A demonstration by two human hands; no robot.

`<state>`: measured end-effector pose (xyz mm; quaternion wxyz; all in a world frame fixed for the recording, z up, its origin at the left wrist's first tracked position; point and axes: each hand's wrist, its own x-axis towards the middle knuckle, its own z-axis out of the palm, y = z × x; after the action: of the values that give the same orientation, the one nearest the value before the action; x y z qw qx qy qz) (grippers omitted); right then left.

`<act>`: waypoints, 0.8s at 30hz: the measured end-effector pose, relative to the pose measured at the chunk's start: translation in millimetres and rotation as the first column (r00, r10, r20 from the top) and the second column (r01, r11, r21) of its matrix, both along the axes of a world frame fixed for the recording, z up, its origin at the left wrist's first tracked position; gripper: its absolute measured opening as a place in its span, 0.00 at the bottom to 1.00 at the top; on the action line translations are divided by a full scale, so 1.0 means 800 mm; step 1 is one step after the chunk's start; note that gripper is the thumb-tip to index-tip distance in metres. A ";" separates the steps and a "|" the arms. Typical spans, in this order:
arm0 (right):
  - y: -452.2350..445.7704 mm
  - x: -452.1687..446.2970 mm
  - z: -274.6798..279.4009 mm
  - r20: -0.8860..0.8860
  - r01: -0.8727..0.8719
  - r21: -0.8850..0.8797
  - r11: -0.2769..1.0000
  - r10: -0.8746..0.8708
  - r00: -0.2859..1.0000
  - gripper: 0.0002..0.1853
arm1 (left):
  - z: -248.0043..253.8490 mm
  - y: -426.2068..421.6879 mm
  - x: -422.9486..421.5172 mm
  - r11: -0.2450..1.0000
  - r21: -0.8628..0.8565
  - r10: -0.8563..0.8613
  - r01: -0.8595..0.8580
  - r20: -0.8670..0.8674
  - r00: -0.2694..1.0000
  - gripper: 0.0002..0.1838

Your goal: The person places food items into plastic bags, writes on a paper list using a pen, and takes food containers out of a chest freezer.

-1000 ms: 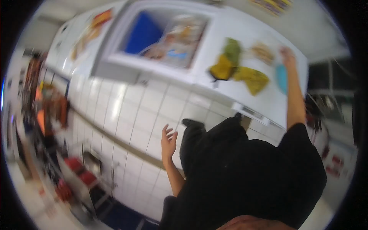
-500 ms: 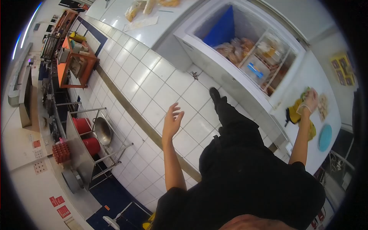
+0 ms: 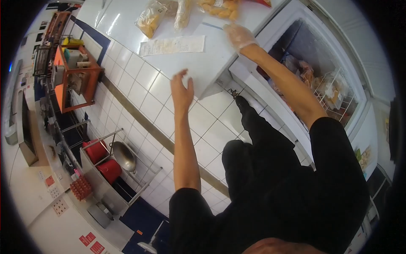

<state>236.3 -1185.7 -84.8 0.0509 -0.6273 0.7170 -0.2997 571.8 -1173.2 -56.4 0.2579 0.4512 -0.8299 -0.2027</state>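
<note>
My right hand, in a clear plastic glove, is over the right side of the white top with its fingers stretched out and slightly blurred. Its fingertips are close to the end of a thin blue pen-like stick; contact is unclear. My bare left hand hangs in front of the white top's edge, thumb apart from the fingers, holding nothing. Between the hands and the bags lies a printed paper slip. Behind it are a clear bag of yellow-orange pieces, a pale narrow bag and another bag of yellow-orange pieces.
At right an open chest freezer holds bagged food and a white wire basket. My foot is beside a floor drain. On the left stand an orange cart and a metal rack with red buckets and a wok.
My right hand has moved from the items on the right-hand counter across to the white top with the slip. The view has shifted toward that top, and my left hand is higher.
</note>
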 end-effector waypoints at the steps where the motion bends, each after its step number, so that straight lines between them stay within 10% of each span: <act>1: -0.028 0.012 0.005 -0.004 -0.002 0.018 1.000 0.003 1.000 0.13 | -0.006 -0.041 -0.004 0.998 -0.044 0.034 -0.034 -0.001 0.999 0.21; 3: -0.069 0.025 0.031 -0.222 0.078 0.317 0.945 -0.006 0.975 0.12 | -0.010 -0.110 -0.014 0.991 -0.105 0.083 -0.084 -0.018 0.996 0.24; 10: -0.123 0.009 -0.010 -0.394 0.111 0.435 0.894 0.078 0.916 0.10 | -0.064 -0.194 -0.035 0.987 -0.142 0.063 -0.069 -0.047 0.997 0.33; 13: -0.117 0.030 0.026 -0.101 -0.126 0.402 0.907 0.181 0.978 0.16 | -0.071 -0.201 -0.026 0.986 -0.152 0.064 -0.074 -0.069 0.996 0.34; 15: -0.109 0.069 0.045 0.688 -0.203 0.154 0.967 0.043 0.724 0.11 | -0.072 -0.205 -0.027 0.984 -0.168 0.056 -0.061 -0.036 0.998 0.34; 21: -0.123 0.138 -0.030 0.961 0.025 0.054 0.998 -0.059 0.269 0.12 | -0.088 -0.211 -0.026 0.970 -0.240 0.024 -0.036 -0.049 0.998 0.36; 24: -0.124 0.146 -0.056 0.816 0.006 -0.116 0.993 0.092 0.571 0.14 | -0.095 -0.210 -0.023 0.966 -0.256 0.031 -0.044 -0.054 0.998 0.38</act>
<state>353.2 -1284.9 -129.6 0.3508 -0.4364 0.5795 -0.5922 553.1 -1340.9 -132.5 0.3383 0.4244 -0.8340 -0.0995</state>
